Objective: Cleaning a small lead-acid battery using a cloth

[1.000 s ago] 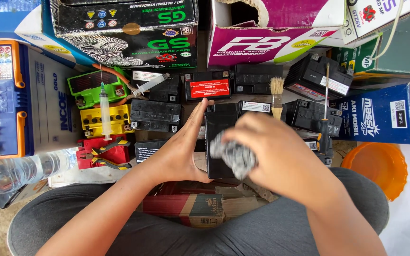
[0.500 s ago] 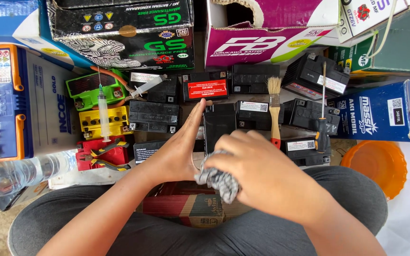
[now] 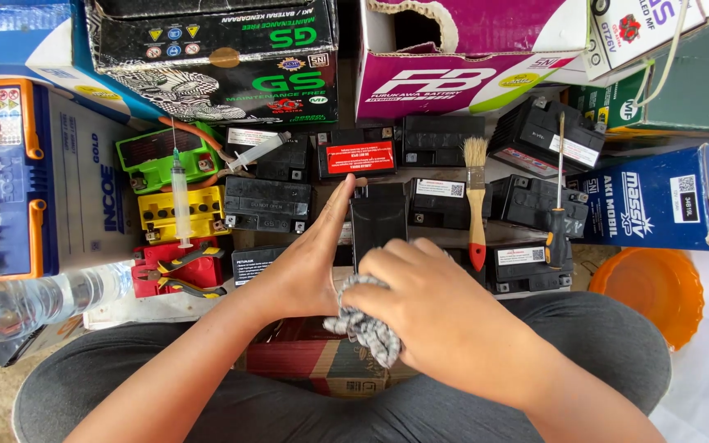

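Note:
My left hand (image 3: 304, 264) lies flat against the left side of a small black battery (image 3: 377, 220) that stands upright in front of me. My right hand (image 3: 436, 305) is closed on a crumpled grey patterned cloth (image 3: 363, 321) and presses it against the battery's near lower face. The battery stands on a red and brown cardboard box (image 3: 305, 365) between my knees. Most of the battery's front is hidden behind my right hand.
Several small black batteries (image 3: 266, 203) lie in rows beyond, with green (image 3: 157, 154), yellow (image 3: 166, 215) and red (image 3: 176, 264) ones at left. A syringe (image 3: 180, 193), pliers (image 3: 180, 275), paintbrush (image 3: 475, 201) and screwdriver (image 3: 559, 201) rest on them. Cardboard boxes (image 3: 469, 74), a water bottle (image 3: 34, 299) and an orange bowl (image 3: 654, 291) surround them.
My right hand with the cloth has slid down the battery's face toward me, from its middle to its bottom edge. The left hand stays flat against the side.

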